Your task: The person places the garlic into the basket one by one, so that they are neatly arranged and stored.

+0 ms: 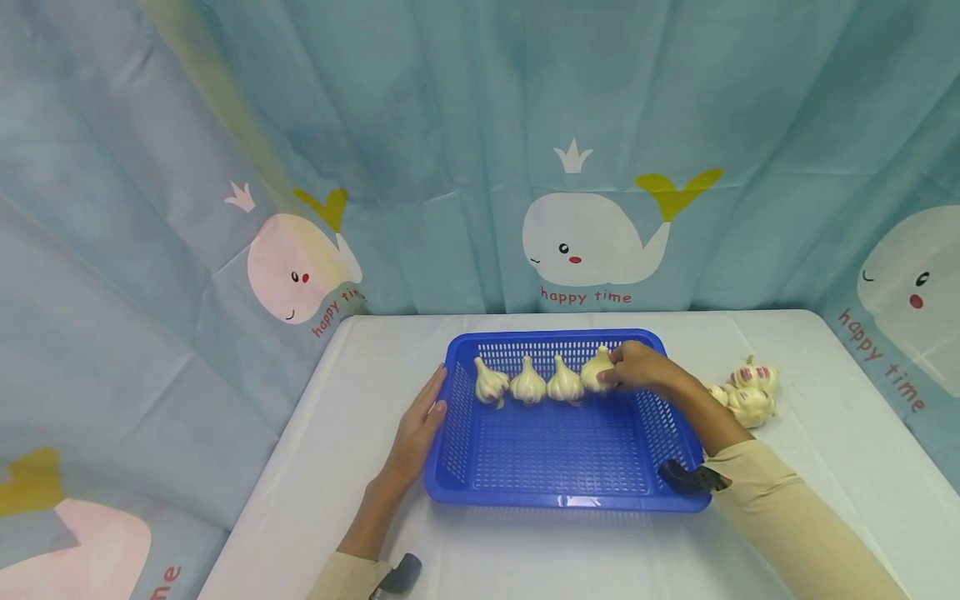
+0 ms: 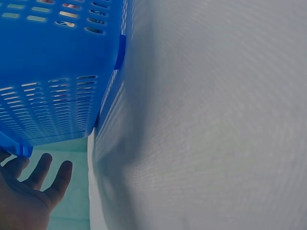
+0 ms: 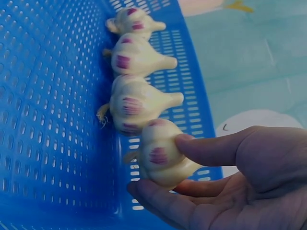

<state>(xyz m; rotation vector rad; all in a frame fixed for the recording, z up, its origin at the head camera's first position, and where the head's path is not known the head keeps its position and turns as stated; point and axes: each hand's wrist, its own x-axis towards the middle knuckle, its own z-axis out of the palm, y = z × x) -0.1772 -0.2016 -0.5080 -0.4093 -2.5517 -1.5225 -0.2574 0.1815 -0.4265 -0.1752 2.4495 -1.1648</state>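
Note:
In the head view a blue plastic basket stands on the table, with a row of garlic bulbs along its far wall. My right hand pinches the rightmost garlic bulb between thumb and fingers. The right wrist view shows that garlic bulb beside its neighbour in the row, stems toward the far wall. At the basket's left side, my left hand rests against the rim with its fingers extended. From the left wrist, the left hand's spread fingers appear by the basket's outer corner.
More garlic bulbs lie in a cluster on the white tablecloth, right of the basket. A curtain printed with whales hangs behind and beside the table. Dark straps sit at both wrists.

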